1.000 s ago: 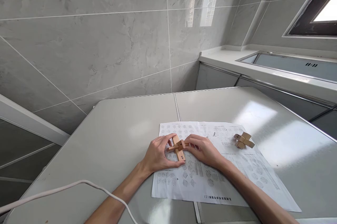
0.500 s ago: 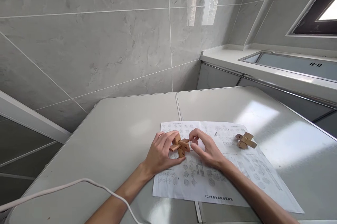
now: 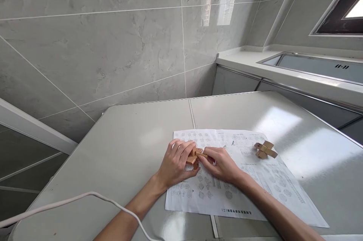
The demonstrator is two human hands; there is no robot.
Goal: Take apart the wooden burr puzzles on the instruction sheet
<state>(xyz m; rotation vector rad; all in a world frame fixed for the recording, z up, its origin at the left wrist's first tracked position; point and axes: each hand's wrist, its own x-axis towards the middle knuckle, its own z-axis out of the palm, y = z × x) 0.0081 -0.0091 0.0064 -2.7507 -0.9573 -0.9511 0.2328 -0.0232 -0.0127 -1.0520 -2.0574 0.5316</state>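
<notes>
Our left hand [image 3: 175, 161] holds the wooden cluster [image 3: 191, 160] over the left part of the printed sheet [image 3: 244, 195], its fingers curled close together, thumb opposite. Our right hand [image 3: 222, 163] pinches a slim wooden bar [image 3: 201, 154] between thumb and fingertips; the bar's long axis lies nearly crosswise, its left end pointing at the cluster. We see a second cluster [image 3: 266, 149] near the sheet's right edge.

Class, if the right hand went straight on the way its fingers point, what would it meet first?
The right hand would probably meet the wooden blocks in the left hand, which it seems to pinch.
</notes>
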